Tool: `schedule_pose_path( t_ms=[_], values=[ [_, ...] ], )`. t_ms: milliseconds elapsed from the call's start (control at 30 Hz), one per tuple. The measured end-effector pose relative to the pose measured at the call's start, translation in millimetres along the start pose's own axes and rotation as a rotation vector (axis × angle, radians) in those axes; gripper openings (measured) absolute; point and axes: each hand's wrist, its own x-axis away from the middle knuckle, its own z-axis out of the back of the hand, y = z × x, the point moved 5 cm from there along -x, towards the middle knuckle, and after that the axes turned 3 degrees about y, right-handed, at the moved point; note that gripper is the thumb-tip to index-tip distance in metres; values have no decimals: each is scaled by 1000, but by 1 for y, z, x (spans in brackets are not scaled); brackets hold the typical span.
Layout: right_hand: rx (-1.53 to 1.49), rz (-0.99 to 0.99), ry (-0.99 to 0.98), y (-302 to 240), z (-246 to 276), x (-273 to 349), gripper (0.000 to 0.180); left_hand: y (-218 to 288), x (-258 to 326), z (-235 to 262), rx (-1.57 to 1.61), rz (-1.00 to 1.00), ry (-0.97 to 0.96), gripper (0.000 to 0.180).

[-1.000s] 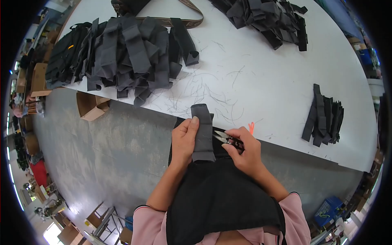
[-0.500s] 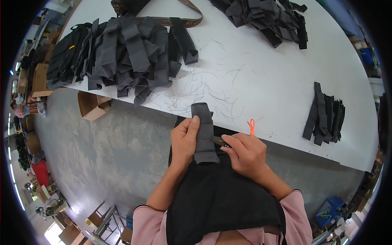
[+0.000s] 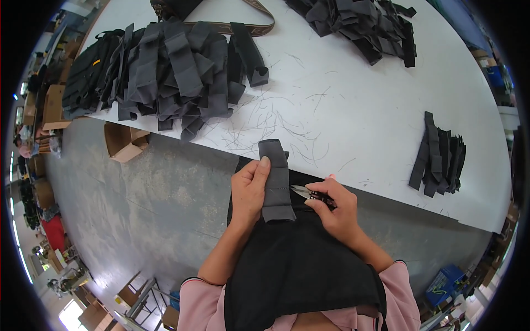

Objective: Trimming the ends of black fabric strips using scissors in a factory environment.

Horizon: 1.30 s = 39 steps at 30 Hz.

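Note:
My left hand [image 3: 249, 187] grips a dark grey fabric strip [image 3: 277, 190], thumb on its front face and the fingers behind it. The strip hangs upright at the table's near edge, over my black apron [image 3: 301, 259]. In my right hand [image 3: 338, 208] is a pair of thread snips [image 3: 319, 197] with dark handles, pinched between thumb and fingers. Its pale blades [image 3: 300, 190] point left, slightly apart, with the tips close to the strip's right edge. A small bit of orange cord [image 3: 331, 176] shows above my right knuckles.
A white table [image 3: 359, 121] spans ahead, scattered with loose dark threads [image 3: 270, 118]. Dark fabric strips are heaped at the left [image 3: 176, 71] and far right [image 3: 359, 25], with a smaller stack [image 3: 439, 157] at the right. Below the table's left edge sits an open cardboard box [image 3: 126, 142].
My right hand has drawn the snips slightly right, off the strip's face, and their blades now show more. The orange cord has dropped mostly behind the hand. The left hand holds still.

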Motion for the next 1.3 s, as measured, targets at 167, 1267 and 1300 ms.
schedule_pose_path(
  t_ms=[167,1267,1300],
  values=[
    [429,372,23,-23,-3,0,23,0,3,0,-16,-2,18,35],
    [389,387,-60,-28,-4,3,28,-1,9,-6,-8,32,-63,34],
    [390,387,-59,-28,-5,2,28,-4,8,-6,-34,21,-74,34]
  ],
)
